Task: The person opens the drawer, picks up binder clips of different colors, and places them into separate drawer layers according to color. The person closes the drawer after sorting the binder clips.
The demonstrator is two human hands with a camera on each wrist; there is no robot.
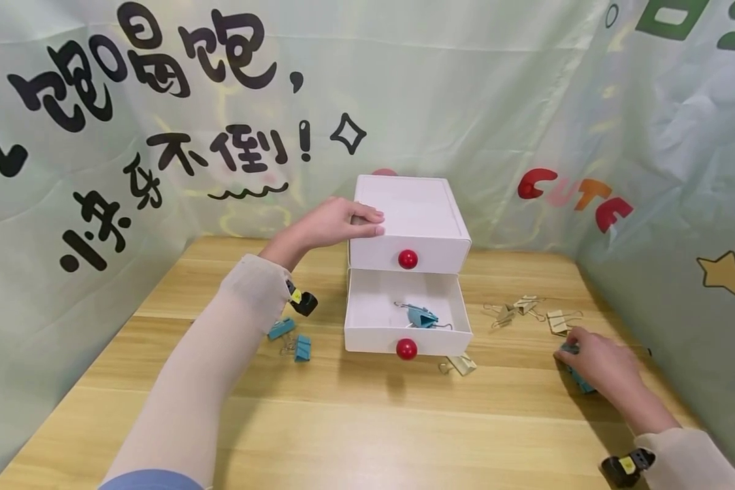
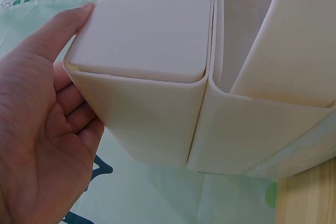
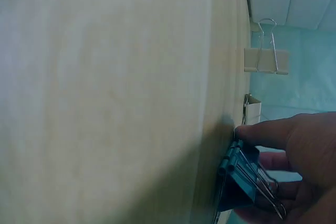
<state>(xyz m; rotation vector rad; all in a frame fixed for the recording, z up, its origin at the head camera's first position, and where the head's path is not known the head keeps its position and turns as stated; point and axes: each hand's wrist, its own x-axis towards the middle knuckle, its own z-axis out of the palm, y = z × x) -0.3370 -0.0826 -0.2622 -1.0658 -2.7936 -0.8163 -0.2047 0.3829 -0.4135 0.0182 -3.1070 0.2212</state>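
My left hand (image 1: 337, 223) rests on the upper left edge of a white two-drawer box (image 1: 413, 207). In the left wrist view the thumb lies at the box's front edge and the fingers (image 2: 73, 106) lie along its top. Down at the table's right side, my right hand (image 1: 606, 364) grips blue binder clips, one blue binder clip (image 3: 239, 182) showing between thumb and fingers in the right wrist view. The box's lower drawer (image 1: 373, 306) is pulled out, with blue binder clips (image 1: 421, 317) lying inside. Its upper drawer, with a red knob (image 1: 407, 259), is closed.
Cream binder clips (image 1: 560, 321) lie right of the box, and another cream clip (image 1: 462, 365) sits by the drawer's front. Two blue clips (image 1: 303, 348) are near the left forearm. A printed cloth (image 1: 465, 102) hangs behind the wooden table (image 1: 367, 429).
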